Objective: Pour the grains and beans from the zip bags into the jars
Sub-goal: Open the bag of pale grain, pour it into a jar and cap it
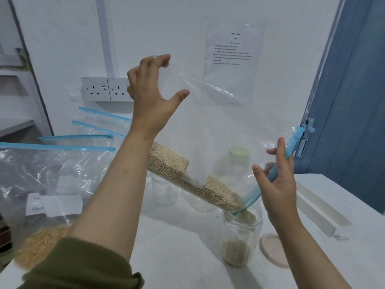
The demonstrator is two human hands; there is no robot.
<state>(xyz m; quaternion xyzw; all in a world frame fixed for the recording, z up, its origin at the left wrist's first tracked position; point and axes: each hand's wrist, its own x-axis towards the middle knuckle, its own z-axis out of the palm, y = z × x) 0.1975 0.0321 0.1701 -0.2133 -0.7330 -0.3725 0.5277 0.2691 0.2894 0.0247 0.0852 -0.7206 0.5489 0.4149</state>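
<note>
White table is carrying everything. Over it, the zip bag is slanting, its long axis running from upper left down to lower right, mouth dipping into the open jar. Left hand is pinching its raised corner; right hand is holding the blue zip edge.

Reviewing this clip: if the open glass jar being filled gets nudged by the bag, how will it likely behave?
The jar looks tall, narrow and only thinly filled, so it is probably light and apt to tip. It appears to be glass, so likely fragile. Neither hand steadies it; both hold the zip bag.
</note>
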